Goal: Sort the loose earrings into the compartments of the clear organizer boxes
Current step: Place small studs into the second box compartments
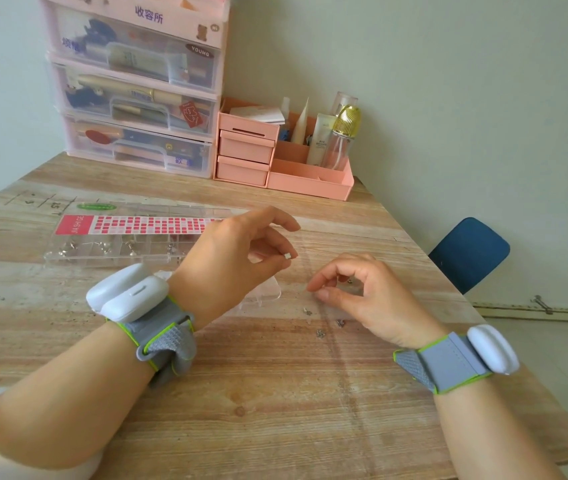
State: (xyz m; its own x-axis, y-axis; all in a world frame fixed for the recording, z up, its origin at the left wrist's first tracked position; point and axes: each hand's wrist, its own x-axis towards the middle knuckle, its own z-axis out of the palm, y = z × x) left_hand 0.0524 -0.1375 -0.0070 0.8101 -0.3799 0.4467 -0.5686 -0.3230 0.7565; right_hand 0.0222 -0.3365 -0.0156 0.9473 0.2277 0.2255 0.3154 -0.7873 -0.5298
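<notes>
My left hand (241, 258) hovers over the table centre and pinches a tiny white earring piece (288, 256) between thumb and fingertips. To its right, my right hand (362, 296) curls thumb and forefinger into a ring just above the table; whether it pinches anything I cannot tell. Loose small silver earrings (320, 333) lie on the wood below and between the hands. A clear organizer box (116, 252) with a red-and-pink label lies at the left, several studs in its front compartments. A second clear plastic piece (261, 299) lies partly hidden under my left wrist.
Pink stacked drawers (137, 98) stand at the back left against the wall. A peach desk organizer (286, 161) with bottles and tubes sits at the back centre. The table's right edge runs diagonally, with a blue chair (469, 254) beyond it.
</notes>
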